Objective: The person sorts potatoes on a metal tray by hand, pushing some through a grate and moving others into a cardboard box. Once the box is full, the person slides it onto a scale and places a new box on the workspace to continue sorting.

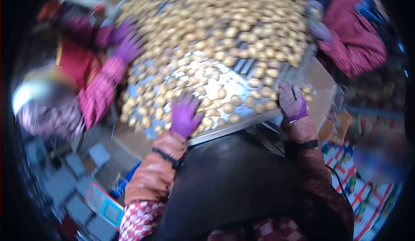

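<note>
Head view shows me potatoes (221, 93) packed across the far worktop (225, 131), sparser towards its near edge. My left grip (184, 113) is spread wide, palm down among them; my right grip (292, 100) lies open beside others. I see nothing clasped, but can't tell what the palms cover. I'd judge each potato light, firm, apt to roll and bruise: best cupped gently round its widest part.
</note>
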Tool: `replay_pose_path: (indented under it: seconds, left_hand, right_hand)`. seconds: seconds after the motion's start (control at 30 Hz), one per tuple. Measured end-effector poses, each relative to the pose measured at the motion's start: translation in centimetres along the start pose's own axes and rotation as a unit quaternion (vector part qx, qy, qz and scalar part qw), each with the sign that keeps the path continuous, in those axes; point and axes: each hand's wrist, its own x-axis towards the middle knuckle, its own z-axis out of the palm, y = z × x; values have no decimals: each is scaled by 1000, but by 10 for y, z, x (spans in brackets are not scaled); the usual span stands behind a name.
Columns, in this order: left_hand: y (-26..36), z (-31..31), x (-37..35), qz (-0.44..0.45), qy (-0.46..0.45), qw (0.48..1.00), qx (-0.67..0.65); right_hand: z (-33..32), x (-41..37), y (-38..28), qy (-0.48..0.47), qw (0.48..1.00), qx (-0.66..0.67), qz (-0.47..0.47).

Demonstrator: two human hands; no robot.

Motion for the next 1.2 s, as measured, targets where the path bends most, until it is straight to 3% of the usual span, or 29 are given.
replay_pose_path:
  seconds: [0.03, 0.1, 0.23, 0.33, 0.37, 0.4, 0.43, 0.5, 0.53, 0.6, 0.63, 0.7, 0.77, 0.83, 0.87, 0.9, 0.93, 1.0, 1.07, 1.13, 1.17, 1.2]
  left_hand:
    - [-10, -3, -8, -22, -61, 996, 61]
    - [-46, -2, -47, -98, 29, 988, 119]
    - [-69, -39, -114, -244, 75, 964, 70]
    - [-43, -37, -104, -291, 176, 940, 14]
    - [-41, -32, -91, -223, 72, 972, 18]
    - [-36, -7, -86, -185, 4, 982, -28]
    - [-32, 7, -77, 25, 39, 999, 10]
    - [-31, 7, -79, 83, 55, 994, 49]
    - [-34, -2, -79, -17, 17, 999, 33]
    - [-47, -22, -86, -209, -63, 976, -4]
    - [-53, -25, -99, -233, -19, 972, 22]
    - [-67, -29, -118, -272, 68, 957, 81]
    - [-75, -29, -107, -222, 163, 955, 111]
    - [-85, -33, -75, -173, 215, 957, 93]
    - [-96, -33, -52, -185, 188, 965, -5]
    - [-89, -46, -25, -258, 150, 950, -96]
    - [-103, -36, -7, -244, 168, 955, -28]
    - [-117, -25, 28, -334, 63, 940, 4]
    - [-141, 7, 20, -309, 3, 946, -92]
    - [-130, -20, 0, -155, -8, 976, 152]
    - [-141, -23, -25, -83, 25, 988, 125]
    - [-129, -35, -43, -140, -7, 990, 33]
  right_hand:
    - [38, 2, 25, -12, 996, -85, 30]
    - [83, 3, 58, -65, 973, -210, 67]
    - [122, 1, 86, -151, 929, -328, 87]
    - [145, 5, 120, -156, 902, -397, 68]
    - [155, 7, 136, -204, 897, -387, 69]
    - [168, 11, 148, -237, 858, -456, 15]
    - [186, 14, 158, -267, 811, -520, -38]
    - [220, 9, 156, -219, 794, -567, -13]
    - [225, 19, 154, -223, 773, -592, -52]
    - [205, 66, 149, -222, 707, -645, -187]
    - [204, 75, 145, -205, 668, -655, -290]
    - [204, 76, 147, -103, 497, -787, -352]
    - [200, 46, 189, -103, 307, -880, -347]
    - [184, 36, 223, -275, 380, -839, -275]
    - [185, 25, 229, -335, 374, -809, -305]
    - [186, 15, 230, -393, 366, -776, -331]
    - [189, 14, 224, -446, 389, -713, -375]
    - [176, 21, 221, -444, 514, -654, -334]
    - [182, 7, 191, -426, 615, -602, -279]
    - [148, 1, 163, -350, 539, -654, -400]
    - [143, -6, 145, -293, 642, -625, -333]
    - [147, -19, 121, -265, 648, -646, -304]
